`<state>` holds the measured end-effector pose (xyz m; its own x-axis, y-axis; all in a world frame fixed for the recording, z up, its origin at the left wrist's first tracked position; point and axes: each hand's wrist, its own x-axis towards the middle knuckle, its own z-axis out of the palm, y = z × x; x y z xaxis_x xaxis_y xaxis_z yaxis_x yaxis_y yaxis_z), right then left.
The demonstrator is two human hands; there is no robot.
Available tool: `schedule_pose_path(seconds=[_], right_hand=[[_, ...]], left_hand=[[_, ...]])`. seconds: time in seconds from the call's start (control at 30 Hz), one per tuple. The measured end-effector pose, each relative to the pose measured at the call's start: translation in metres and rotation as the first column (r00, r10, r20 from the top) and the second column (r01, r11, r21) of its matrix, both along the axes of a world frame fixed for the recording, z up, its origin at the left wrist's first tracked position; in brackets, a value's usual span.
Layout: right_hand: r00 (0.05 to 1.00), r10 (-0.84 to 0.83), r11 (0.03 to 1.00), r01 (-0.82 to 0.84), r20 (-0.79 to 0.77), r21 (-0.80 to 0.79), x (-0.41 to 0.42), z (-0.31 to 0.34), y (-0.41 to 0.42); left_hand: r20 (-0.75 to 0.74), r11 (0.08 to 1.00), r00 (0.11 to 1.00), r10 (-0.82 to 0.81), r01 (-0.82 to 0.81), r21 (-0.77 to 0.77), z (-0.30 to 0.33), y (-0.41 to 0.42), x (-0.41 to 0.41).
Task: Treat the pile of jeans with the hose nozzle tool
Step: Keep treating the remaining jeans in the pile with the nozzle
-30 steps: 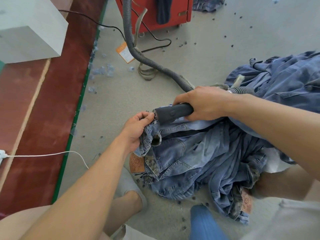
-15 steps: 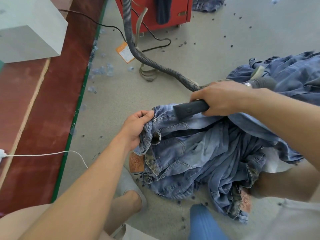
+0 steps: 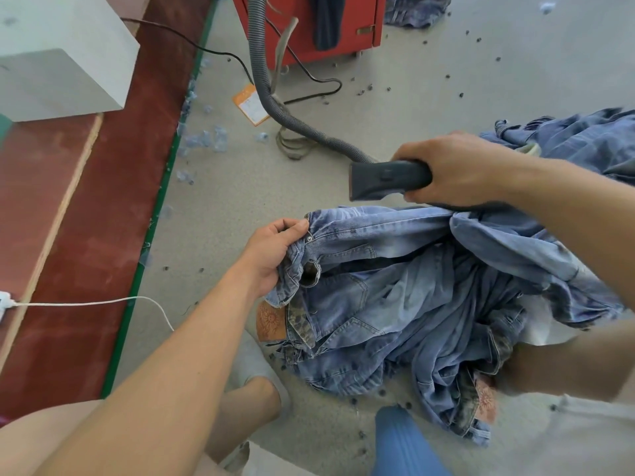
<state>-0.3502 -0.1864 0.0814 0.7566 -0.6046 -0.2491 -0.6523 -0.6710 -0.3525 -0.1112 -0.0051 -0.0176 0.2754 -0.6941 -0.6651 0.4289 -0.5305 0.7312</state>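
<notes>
Nearest me I see my bare forearms reaching out over the floor (image 3: 429, 97), with a sock foot (image 3: 256, 365) and a blue ribbed thing (image 3: 402, 444) at the bottom edge. My left hand (image 3: 275, 254) is clamped on the waistband of the top pair in the jeans (image 3: 412, 304) pile, pinching the denim by its metal button and holding that edge up. The pile lies crumpled on the floor between my arms, with a brown patch (image 3: 271, 319) showing just under my left wrist. A white cord (image 3: 103, 302) runs in from the left, across the red strip (image 3: 86, 269) beside the floor.

Past the pile, my right hand (image 3: 457, 170) is wrapped tight around the grey nozzle (image 3: 388, 178). The flat mouth points left and hangs clear of the denim, above the waistband edge and not touching it. The two hands are apart, left low, right higher and farther out.

More jeans are heaped at the right edge behind my right wrist. The ribbed hose (image 3: 275, 104) curves back from the nozzle across the floor up to a red machine (image 3: 309, 29) at the top. An orange tag (image 3: 250, 104) lies beside the hose, a black cable (image 3: 309, 77) loops near it, and dark bits and blue lint speckle the floor. A white box (image 3: 58, 56) sits top left.
</notes>
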Motion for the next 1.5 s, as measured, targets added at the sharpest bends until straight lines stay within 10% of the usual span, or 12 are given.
schedule_pose_path(seconds=[0.47,0.87,1.07,1.27,1.5], right_hand=[[0.984,0.144,0.989,-0.141,-0.105,0.033,0.002,-0.005,0.023],[0.975,0.199,0.980,-0.196,0.095,-0.037,0.026,-0.001,0.058],[0.980,0.055,0.998,-0.058,0.190,0.007,0.015,0.026,0.033],[0.987,0.162,0.987,-0.162,-0.005,0.022,0.021,0.023,0.046],[0.975,0.098,0.995,-0.091,0.197,-0.044,0.037,0.019,0.048]], left_hand=[[-0.427,0.992,0.904,0.002,-0.056,-0.114,0.046,0.004,0.023],[-0.281,0.970,0.957,0.074,-0.134,-0.201,0.054,-0.015,-0.008],[-0.109,0.999,0.993,0.042,-0.044,-0.012,0.059,-0.016,-0.007],[-0.461,0.978,0.887,0.010,-0.105,-0.182,0.068,-0.014,-0.012],[-0.558,0.966,0.821,-0.122,-0.031,-0.258,0.066,-0.013,-0.007]])
